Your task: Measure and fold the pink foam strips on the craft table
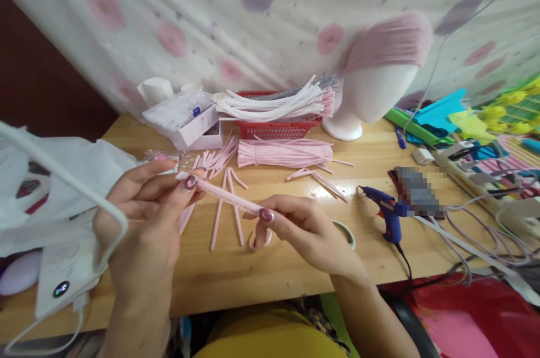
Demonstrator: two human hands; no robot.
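A short pink strip (230,196) is stretched between my two hands above the wooden table. My left hand (154,214) pinches its left end between thumb and fingers. The right end is pinched by my right hand (295,229). Below the strip, several cut pink stems (217,217) lie on the table, some bent or crossed. Behind them rests a thick bundle of pink stems (284,153). A small ring-like item (260,240) shows by my right fingers, partly hidden.
A red basket (274,131) holds white and pink stems. White boxes (198,127) stand left of it. Right are a blue glue gun (388,214) with its cord, a phone (422,192) and a foam head (379,88). A white cable (63,161) arches at the left.
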